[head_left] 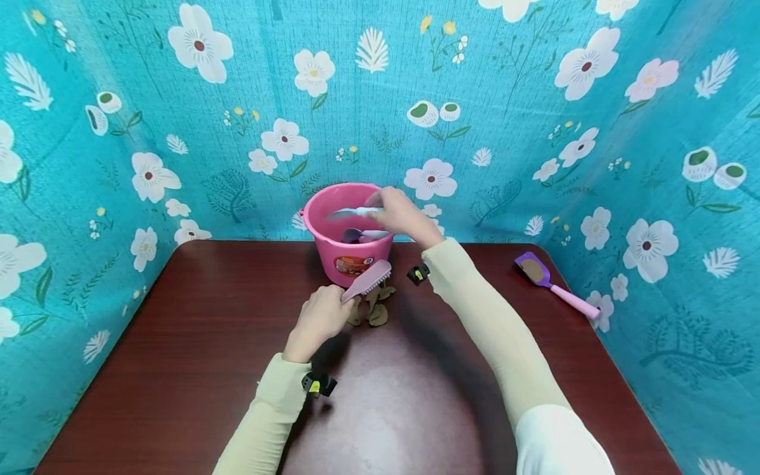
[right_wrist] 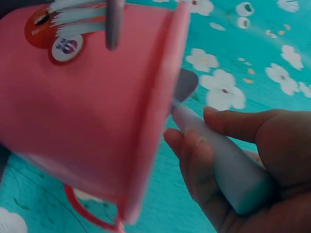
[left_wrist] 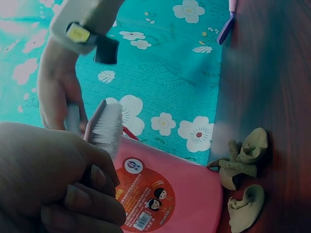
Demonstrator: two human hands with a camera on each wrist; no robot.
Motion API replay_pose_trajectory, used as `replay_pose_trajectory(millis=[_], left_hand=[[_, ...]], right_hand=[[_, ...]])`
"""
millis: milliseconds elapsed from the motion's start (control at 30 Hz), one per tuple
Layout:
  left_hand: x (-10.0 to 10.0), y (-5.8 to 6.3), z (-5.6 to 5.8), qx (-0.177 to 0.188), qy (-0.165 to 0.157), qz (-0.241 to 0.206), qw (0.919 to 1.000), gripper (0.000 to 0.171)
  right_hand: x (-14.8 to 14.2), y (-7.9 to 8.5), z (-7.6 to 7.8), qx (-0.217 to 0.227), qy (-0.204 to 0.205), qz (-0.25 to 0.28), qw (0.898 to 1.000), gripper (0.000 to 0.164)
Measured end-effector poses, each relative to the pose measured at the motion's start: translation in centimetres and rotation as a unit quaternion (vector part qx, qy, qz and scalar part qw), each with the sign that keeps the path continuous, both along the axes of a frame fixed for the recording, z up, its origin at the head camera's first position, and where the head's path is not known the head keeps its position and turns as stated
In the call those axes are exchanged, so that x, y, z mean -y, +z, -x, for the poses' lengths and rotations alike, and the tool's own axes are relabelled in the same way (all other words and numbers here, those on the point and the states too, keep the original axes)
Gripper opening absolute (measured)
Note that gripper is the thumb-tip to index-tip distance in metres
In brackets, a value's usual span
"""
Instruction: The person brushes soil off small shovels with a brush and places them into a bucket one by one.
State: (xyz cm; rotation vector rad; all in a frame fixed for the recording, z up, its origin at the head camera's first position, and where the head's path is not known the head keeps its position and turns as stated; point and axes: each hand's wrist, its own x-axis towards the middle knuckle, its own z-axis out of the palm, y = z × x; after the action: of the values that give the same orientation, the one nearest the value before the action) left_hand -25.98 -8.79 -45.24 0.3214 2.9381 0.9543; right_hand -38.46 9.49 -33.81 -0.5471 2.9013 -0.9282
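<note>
My left hand (head_left: 320,316) grips a pink brush (head_left: 371,278) by its handle, in front of the bucket. White bristles (left_wrist: 108,127) show in the left wrist view. My right hand (head_left: 400,210) is over the mouth of the pink bucket (head_left: 325,254), its fingers round the pale handle (right_wrist: 228,160) of a tool (head_left: 356,212) with a slim light-blue end pointing left. The bucket rim partly hides that tool in the right wrist view, so its kind is unclear. Inside the bucket lies a dark spoon-like head (head_left: 351,235) with a pale handle.
Several tan curled lumps (head_left: 377,315) lie on the dark red-brown table (head_left: 178,343) at the bucket's foot. A purple-headed, spatula-like tool (head_left: 543,277) with a pink handle lies near the right edge. Flowered turquoise cloth (head_left: 237,132) hangs behind the table and at its sides.
</note>
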Motion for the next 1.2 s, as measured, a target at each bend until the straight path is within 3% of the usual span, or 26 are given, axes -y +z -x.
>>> replay_pose_trajectory(millis=[233,433,933,1067,1200], left_hand=[[0.1,-0.2,0.1,0.000,0.001,0.003,1.0000,0.041],[0.1,-0.3,0.2,0.005,-0.001,0.001,1.0000,0.040],[0.2,-0.4,0.4,0.002,0.010,0.011,0.9999,0.041],[0.2,-0.3,0.4,-0.002,0.007,0.012,0.9999,0.040],[0.2,-0.2,0.4,-0.004,0.008,0.017,0.9998,0.039]], right_hand=[[2.5,-2.3,1.9,0.033,0.033,-0.059,0.997,0.031],[3.5,-3.8,2.4,0.055,0.028,-0.082,0.995,0.028],[4.3,-4.6,2.9,0.068,0.043,-0.094,0.992,0.022],[4.1,-4.6,2.8,0.059,0.049,-0.098,0.992,0.018],[3.9,-4.8,2.7,0.004,0.062,-0.075,0.995,0.018]])
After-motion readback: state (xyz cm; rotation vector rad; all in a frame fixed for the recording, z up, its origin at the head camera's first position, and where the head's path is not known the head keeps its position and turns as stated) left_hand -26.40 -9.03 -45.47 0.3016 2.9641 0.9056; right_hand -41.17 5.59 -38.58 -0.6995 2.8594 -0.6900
